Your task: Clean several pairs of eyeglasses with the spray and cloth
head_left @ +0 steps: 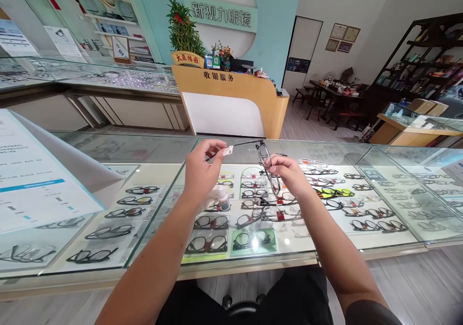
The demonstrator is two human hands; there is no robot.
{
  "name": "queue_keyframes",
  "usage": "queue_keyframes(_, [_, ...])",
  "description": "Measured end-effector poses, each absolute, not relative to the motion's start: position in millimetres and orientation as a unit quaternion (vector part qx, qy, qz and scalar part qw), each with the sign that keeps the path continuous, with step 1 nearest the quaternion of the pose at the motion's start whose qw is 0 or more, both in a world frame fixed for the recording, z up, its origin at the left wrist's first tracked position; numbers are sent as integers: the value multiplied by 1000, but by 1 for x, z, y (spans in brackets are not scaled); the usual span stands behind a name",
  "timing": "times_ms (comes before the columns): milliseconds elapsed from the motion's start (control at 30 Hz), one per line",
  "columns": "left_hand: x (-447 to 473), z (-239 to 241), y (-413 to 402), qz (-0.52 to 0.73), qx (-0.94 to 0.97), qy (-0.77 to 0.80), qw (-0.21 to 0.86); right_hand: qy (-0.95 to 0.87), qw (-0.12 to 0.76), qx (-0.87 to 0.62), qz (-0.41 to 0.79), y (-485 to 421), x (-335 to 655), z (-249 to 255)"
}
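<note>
A pair of eyeglasses [264,158] with a dark frame is held up above the glass display case [289,253]. My left hand [206,163] pinches one temple arm near its end, where a small white and pink tag [228,150] hangs. With closed fingers, my right hand [287,172] grips the front of the frame by the lens rim. A small white bottle [223,200] stands on the glass just below my left hand. Under the glass lie rows of eyeglasses, some on green cards [254,240].
On the left a large printed sign [39,180] leans over the case. Beyond the case stands a wooden reception counter [231,86] with a plant [183,28] on it. Another display case [427,182] adjoins on the right. A dark wooden table [334,89] is further back.
</note>
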State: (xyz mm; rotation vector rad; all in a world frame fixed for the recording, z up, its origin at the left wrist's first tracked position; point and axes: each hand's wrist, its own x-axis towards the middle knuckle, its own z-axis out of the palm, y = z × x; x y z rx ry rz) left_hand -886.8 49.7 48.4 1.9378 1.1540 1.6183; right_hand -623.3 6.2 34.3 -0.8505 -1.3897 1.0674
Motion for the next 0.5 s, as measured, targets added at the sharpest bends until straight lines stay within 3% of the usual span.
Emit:
queue_keyframes(233, [-876, 43, 36, 633, 687, 335, -120, -513, 616, -354, 481, 4, -628, 37])
queue_keyframes(500, [-856, 35, 22, 467, 851, 197, -133, -507, 615, -298, 525, -3, -632, 43])
